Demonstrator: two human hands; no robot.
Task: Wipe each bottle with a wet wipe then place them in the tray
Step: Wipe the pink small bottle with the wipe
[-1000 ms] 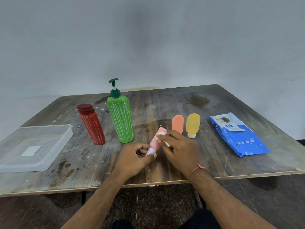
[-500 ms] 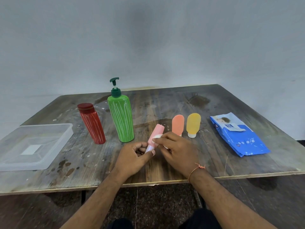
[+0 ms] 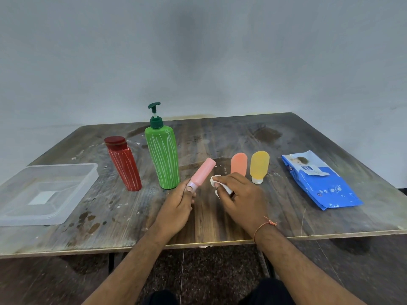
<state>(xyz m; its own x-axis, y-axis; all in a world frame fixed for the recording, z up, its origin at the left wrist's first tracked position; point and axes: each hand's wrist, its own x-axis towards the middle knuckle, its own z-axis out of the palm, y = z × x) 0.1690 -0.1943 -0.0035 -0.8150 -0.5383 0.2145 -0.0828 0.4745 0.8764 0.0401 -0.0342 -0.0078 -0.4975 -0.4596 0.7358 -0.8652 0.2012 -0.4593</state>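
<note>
The tray (image 3: 72, 172) sits at nine o'clock on the table (image 3: 220, 133) — two tall bottles (image 3: 125, 166) stand beside it, the wipes pack (image 3: 319, 181) at three.

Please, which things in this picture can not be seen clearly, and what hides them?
- Head view: lower end of the orange tube is hidden behind the right hand.
- Most of the wet wipe is hidden inside that hand's fingers.
- Cap end of the pink tube is covered by the left hand.
- Print on the blue wipes pack is too small to read.
- Clear tray: its left side is cut off by the picture edge.
</note>
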